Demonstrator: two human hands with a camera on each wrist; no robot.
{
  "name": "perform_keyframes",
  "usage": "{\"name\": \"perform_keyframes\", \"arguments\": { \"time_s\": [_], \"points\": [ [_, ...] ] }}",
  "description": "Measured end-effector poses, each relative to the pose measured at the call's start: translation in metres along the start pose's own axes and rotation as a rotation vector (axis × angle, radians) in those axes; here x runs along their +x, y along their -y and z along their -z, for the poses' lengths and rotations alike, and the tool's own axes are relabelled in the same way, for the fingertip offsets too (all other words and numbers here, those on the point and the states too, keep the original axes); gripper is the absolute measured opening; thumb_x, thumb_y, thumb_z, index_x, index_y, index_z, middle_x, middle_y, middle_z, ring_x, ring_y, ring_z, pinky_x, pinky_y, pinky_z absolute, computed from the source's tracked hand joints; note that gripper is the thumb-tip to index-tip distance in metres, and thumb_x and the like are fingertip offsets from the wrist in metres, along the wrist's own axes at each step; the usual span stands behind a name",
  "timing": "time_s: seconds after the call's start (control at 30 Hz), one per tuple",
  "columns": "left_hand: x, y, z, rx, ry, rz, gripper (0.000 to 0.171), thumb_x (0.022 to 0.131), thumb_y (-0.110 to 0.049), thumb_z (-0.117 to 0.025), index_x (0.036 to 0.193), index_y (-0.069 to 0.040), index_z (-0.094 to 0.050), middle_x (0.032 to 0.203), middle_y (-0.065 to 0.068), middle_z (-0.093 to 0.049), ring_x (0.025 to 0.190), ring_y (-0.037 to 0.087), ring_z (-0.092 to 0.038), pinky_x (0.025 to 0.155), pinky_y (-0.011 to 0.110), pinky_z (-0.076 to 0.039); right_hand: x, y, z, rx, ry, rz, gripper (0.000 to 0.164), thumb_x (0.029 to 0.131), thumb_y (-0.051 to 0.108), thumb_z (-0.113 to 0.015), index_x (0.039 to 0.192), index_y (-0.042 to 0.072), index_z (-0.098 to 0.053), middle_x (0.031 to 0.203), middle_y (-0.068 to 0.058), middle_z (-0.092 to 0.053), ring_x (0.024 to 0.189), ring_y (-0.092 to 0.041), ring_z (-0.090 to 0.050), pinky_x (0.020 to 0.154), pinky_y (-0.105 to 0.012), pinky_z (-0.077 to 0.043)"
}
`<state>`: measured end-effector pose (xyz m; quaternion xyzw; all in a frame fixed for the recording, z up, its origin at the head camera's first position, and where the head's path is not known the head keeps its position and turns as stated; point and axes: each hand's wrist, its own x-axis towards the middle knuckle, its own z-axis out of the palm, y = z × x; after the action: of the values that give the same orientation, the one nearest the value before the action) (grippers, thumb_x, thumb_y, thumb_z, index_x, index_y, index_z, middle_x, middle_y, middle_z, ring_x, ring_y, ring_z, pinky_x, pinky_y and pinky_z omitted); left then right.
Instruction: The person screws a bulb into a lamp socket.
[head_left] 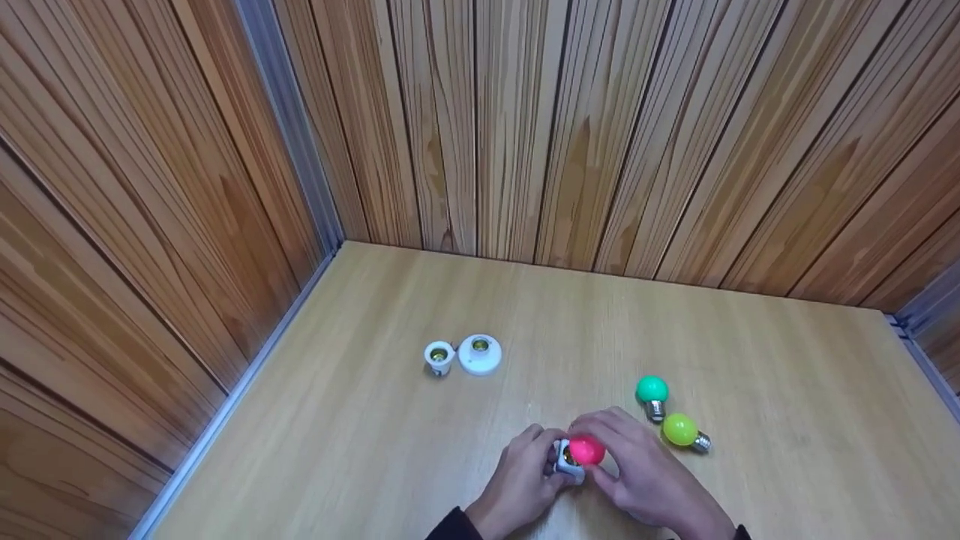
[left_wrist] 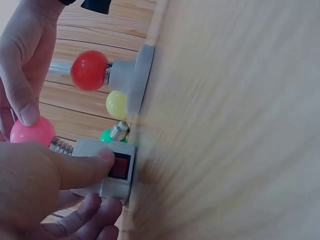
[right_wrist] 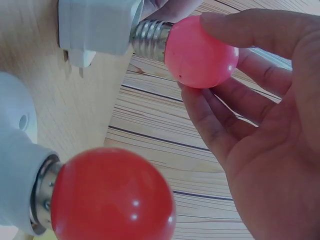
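Note:
My left hand (head_left: 521,469) grips a white lamp socket (head_left: 571,471) that carries a red rocker switch (left_wrist: 120,166), the thumb lying beside the switch. With fingertips and thumb, my right hand (head_left: 641,472) holds a pink light bulb (head_left: 586,451) by its round globe. The bulb's metal screw end (right_wrist: 151,40) points into the socket's mouth, most of its thread still showing in the right wrist view. A red bulb (right_wrist: 112,195) sits in a white round-based socket (left_wrist: 142,80), close to the hands in both wrist views and outside the head view.
A green bulb (head_left: 652,389) and a yellow-green bulb (head_left: 681,430) lie on the wooden table (head_left: 337,420) right of my hands. Farther back stand a small white socket (head_left: 439,358) and a round-based white socket (head_left: 481,360). Wood-panelled walls (head_left: 510,127) bound the table.

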<state>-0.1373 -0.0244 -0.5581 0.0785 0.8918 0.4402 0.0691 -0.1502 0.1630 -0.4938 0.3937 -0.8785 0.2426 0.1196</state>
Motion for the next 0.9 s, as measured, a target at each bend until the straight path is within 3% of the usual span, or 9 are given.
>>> {"name": "perform_keyframes", "arguments": {
  "time_s": [0.2, 0.57, 0.9],
  "points": [
    [0.001, 0.005, -0.001, -0.037, -0.038, -0.060, 0.047, 0.080, -0.024, -0.082, 0.123, -0.018, -0.064, 0.090, -0.010, -0.056, 0.078, -0.005, -0.052, 0.068, 0.010, -0.045, 0.001, -0.001, -0.005, 0.009, -0.040, 0.074, 0.044, 0.072, 0.007, -0.083, 0.111, 0.021, -0.068, 0.112, 0.012, -0.067, 0.101, -0.006, -0.060, 0.084, -0.029, -0.056],
    [0.001, 0.010, -0.003, -0.046, -0.069, -0.101, 0.042, 0.080, -0.026, -0.082, 0.118, -0.018, -0.066, 0.089, -0.009, -0.060, 0.078, -0.003, -0.051, 0.066, 0.011, -0.042, 0.000, -0.003, -0.011, -0.018, 0.001, 0.044, 0.041, 0.073, 0.011, -0.083, 0.111, 0.018, -0.070, 0.113, 0.009, -0.068, 0.102, -0.008, -0.061, 0.084, -0.029, -0.058],
    [0.003, 0.011, -0.004, -0.105, -0.050, -0.039, 0.040, 0.079, -0.030, -0.083, 0.115, -0.024, -0.065, 0.089, -0.015, -0.058, 0.078, -0.003, -0.052, 0.067, 0.012, -0.043, 0.002, 0.001, -0.011, -0.006, 0.079, -0.031, 0.041, 0.077, 0.014, -0.081, 0.115, 0.019, -0.069, 0.115, 0.009, -0.066, 0.103, -0.008, -0.061, 0.086, -0.029, -0.058]
  ]
}}
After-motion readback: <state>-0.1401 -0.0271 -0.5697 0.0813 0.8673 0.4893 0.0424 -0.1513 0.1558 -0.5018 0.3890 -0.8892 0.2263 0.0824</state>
